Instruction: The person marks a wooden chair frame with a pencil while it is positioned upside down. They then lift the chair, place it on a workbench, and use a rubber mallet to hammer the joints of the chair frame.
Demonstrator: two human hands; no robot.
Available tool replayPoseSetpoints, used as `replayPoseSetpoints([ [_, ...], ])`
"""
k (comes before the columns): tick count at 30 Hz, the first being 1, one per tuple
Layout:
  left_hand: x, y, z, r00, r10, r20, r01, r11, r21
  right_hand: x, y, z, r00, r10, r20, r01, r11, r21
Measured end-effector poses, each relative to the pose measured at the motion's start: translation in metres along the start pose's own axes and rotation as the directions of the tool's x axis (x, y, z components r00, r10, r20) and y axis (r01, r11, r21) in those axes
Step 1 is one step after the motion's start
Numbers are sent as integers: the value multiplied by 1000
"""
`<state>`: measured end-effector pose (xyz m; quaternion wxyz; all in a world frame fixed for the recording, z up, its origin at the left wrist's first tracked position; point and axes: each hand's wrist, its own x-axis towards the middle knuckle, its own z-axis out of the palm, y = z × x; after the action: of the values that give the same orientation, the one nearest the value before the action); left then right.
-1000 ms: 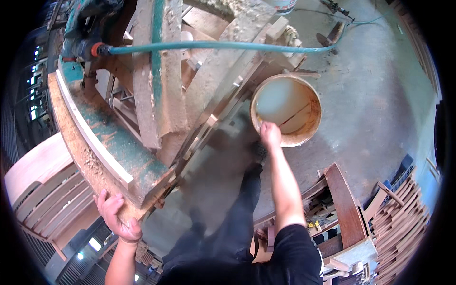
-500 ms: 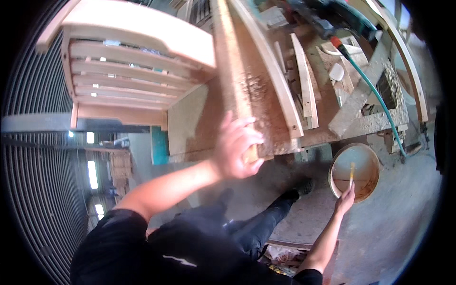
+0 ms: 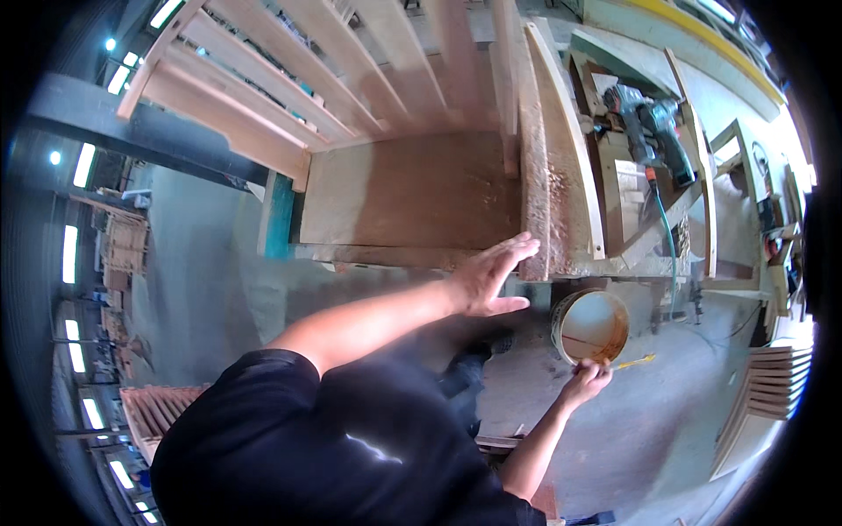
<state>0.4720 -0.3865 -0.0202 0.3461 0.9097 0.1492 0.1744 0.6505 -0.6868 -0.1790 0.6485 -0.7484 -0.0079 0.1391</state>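
My left hand (image 3: 493,279) is open, its fingers stretched toward the near end of a long wooden rail (image 3: 533,175). The fingertips lie at the rail's side; whether they touch it I cannot tell. The rail rests on the workbench (image 3: 421,193), with wood shavings (image 3: 559,188) beside it. My right hand (image 3: 586,382) is closed around a slim brush (image 3: 635,361) with a yellow tip, which points to the right. That hand is at the near rim of a round bucket (image 3: 621,329) standing on the floor. Pale material shows inside the bucket.
A slatted wooden frame (image 3: 219,127) stands at the bench's far left. Power tools (image 3: 668,145) and a teal hose (image 3: 667,232) lie on the right part of the bench. Stacked slatted pieces (image 3: 776,386) stand on the floor at far right.
My left hand has let go of the wooden rail and opened. My right hand has brought the brush out of the bucket and turned it rightward. The whole view has shifted.
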Motion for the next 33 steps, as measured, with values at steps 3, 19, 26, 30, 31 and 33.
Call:
replayPoseSetpoints([
  [3, -65, -30, -40, 974, -228, 15, 228, 974, -13, 28, -73, 64, 941, -328, 81, 299, 919, 256],
  [19, -146, -282, -460, 430, -487, -760, 290, 872, -394, -15, -283, 339, 718, -617, 322, 673, 734, -92],
  [26, -149, -296, -480, 494, -581, -647, 248, 807, -536, 16, -300, 429, 742, -595, 310, 668, 692, -272],
  [30, -146, -290, -473, 488, -580, -652, 264, 810, -523, 26, -288, 440, 785, -539, 305, 618, 712, -332],
  [31, -140, -286, -469, 472, -562, -679, 258, 825, -503, 28, -284, 441, 785, -544, 295, 618, 713, -331],
  [33, -140, -296, -463, 451, -543, -709, 270, 840, -471, 23, -286, 450, 809, -515, 282, 586, 675, -448],
])
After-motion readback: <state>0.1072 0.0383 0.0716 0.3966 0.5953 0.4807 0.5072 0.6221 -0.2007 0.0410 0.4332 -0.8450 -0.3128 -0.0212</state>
